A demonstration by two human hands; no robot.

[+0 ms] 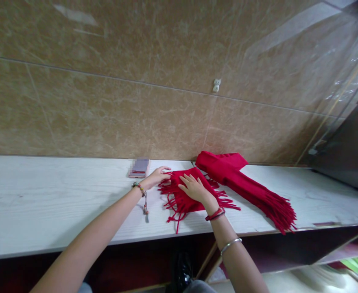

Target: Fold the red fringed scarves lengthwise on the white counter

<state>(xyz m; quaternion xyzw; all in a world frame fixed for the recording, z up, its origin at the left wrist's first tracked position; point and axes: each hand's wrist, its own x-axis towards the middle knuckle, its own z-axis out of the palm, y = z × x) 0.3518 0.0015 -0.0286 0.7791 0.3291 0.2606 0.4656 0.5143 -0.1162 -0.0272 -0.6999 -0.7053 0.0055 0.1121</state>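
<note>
A red fringed scarf [177, 197] lies folded into a small rectangle on the white shelf top, its tassels spread out along the sides. My right hand [193, 189] rests palm down across it, fingers spread. At the fringe's left edge is my left hand [157, 178], its fingers curved and apart, touching the tassels. Just to the right, a second length of red scarf [243, 183] is folded long and narrow, with its fringe hanging at the front edge. Whether the two red pieces are joined is hidden.
A phone [140, 167] lies by the wall, left of the scarf. Behind the white shelf top [60, 203] rises a brown tiled wall [121, 114] with a small white figure [217, 85] on it. A dark appliance-like block [350, 146] stands at the right end. Below are open compartments.
</note>
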